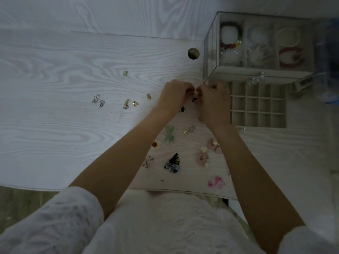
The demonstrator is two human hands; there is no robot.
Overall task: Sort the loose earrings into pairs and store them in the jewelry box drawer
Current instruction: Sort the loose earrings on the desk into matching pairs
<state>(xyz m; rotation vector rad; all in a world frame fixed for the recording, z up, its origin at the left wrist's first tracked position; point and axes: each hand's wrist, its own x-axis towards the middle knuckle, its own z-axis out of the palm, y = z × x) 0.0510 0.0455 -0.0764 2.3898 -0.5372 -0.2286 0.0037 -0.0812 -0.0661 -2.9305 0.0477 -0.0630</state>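
My left hand (pixel 174 95) and my right hand (pixel 214 101) meet fingertip to fingertip over the white table, fingers curled, just left of the open drawer (pixel 258 105) with its grid of small compartments. A small black earring (pixel 194 99) shows between the hands; whether either hand pinches it is unclear. Another black piece (pixel 182 109) lies below my left wrist. Loose earrings lie scattered: silver ones (pixel 98 100), gold hearts (pixel 130 103), a green piece (pixel 169 134), pink ones (pixel 216 181).
The clear jewelry box (pixel 256 46) stands at the back right, bracelets inside its top tray. A round hole (pixel 193 53) sits in the table (pixel 55 88) left of the box. A blue blurred object (pixel 330 61) is at the far right edge.
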